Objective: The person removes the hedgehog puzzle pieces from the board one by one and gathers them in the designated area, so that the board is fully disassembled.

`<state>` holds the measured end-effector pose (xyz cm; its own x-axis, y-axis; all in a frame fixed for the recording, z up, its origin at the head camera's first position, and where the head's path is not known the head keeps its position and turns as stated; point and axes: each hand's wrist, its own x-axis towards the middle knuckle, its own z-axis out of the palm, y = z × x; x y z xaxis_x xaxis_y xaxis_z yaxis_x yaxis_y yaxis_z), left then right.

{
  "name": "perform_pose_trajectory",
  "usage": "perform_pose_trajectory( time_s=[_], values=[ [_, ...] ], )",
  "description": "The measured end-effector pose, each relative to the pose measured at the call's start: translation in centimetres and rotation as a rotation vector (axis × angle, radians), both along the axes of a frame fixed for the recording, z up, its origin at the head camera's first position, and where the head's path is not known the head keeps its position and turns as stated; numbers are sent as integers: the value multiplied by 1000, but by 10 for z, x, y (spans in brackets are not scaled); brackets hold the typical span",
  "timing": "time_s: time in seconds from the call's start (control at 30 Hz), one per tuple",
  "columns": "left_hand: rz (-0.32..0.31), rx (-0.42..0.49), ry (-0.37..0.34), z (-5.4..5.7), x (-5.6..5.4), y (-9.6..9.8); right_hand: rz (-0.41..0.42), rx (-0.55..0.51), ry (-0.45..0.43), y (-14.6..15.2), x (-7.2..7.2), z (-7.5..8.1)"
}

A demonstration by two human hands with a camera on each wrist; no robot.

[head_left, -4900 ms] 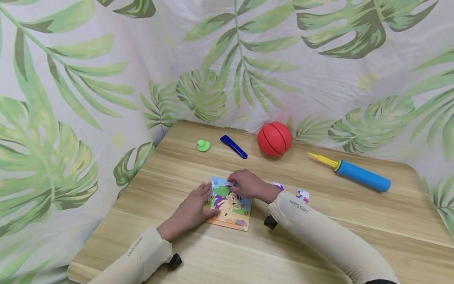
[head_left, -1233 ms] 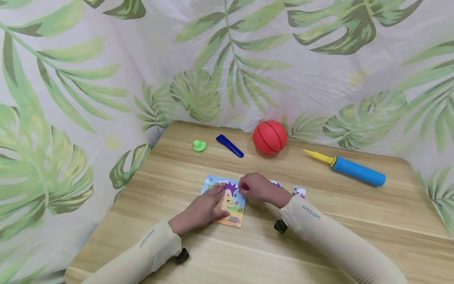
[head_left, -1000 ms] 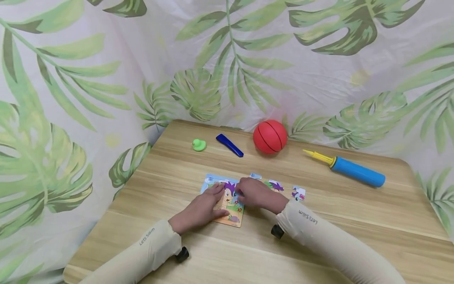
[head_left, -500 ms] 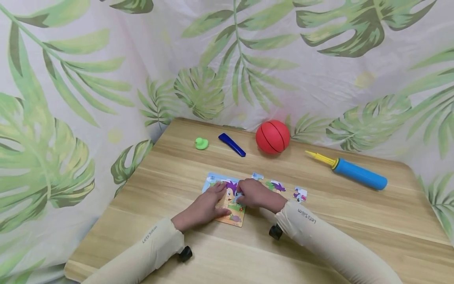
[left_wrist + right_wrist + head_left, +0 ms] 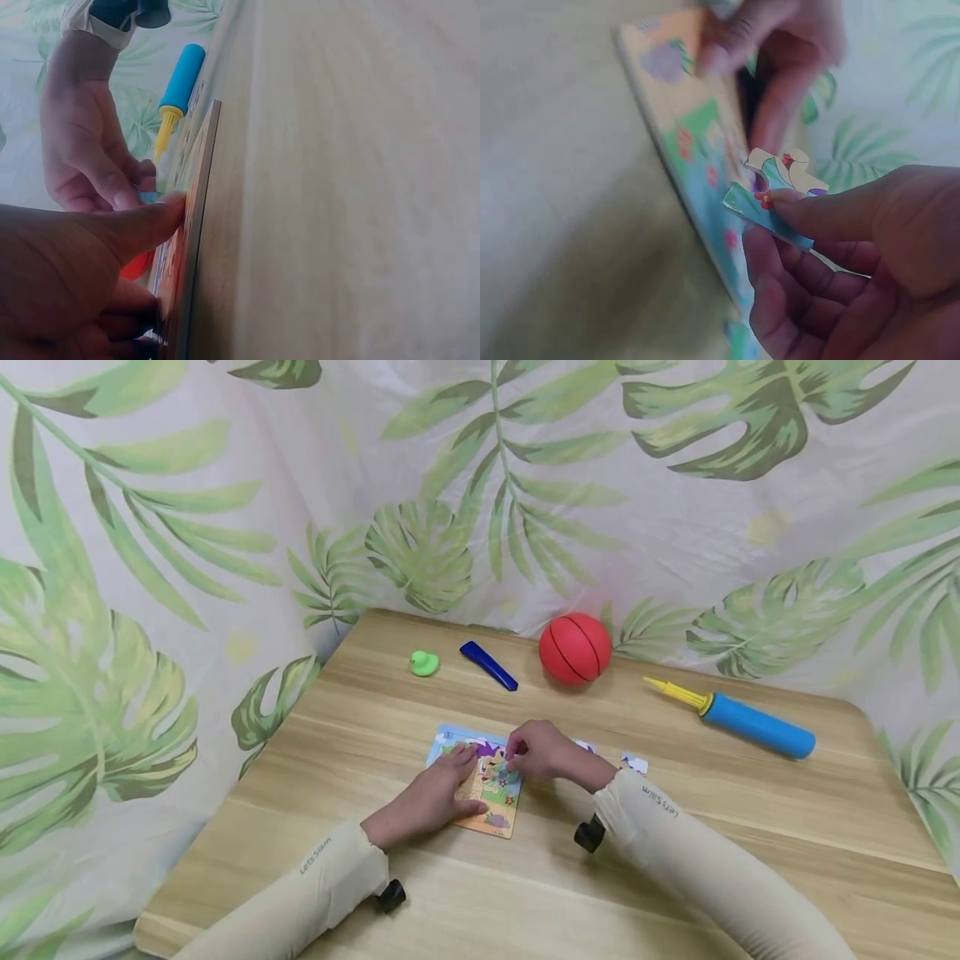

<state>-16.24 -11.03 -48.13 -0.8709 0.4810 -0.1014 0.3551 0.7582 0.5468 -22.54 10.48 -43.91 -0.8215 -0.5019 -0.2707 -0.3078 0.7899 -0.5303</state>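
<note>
A: Fingers of the right hand (image 5: 543, 752): thumb and fingertips pinched together on a puzzle piece (image 5: 780, 180), the others curled below. Left hand (image 5: 423, 797): fingers extended, lying across the puzzle board (image 5: 501, 802), thumb near its lower edge; grasps nothing visible.

B: Position of the piece?

A: At the board's right side, apparently raised above it. Contact with the board: cannot tell.

B: Which way does it point?

A: In the right wrist view it is tilted, printed face showing. Straight edge slopes down to the right, at an angle to the board's side; a curved notch opens left. Long axis unclear: thumb covers part.

B: And the board?

A: Flat on the table (image 5: 450, 893), sky edge toward the red ball (image 5: 575, 649). Longer side: cannot tell. A loose piece (image 5: 634, 763) lies to its right.
</note>
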Motion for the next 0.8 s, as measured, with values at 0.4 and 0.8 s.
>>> perform_pose_trajectory(
  time_s=[0.4, 0.8],
  values=[
    [4, -17, 19, -2, 1, -1, -38, -56, -94, 94, 6, 23],
    [9, -16, 14, -3, 2, 1, -44, -47, -119, 157, 37, 6]
  ],
)
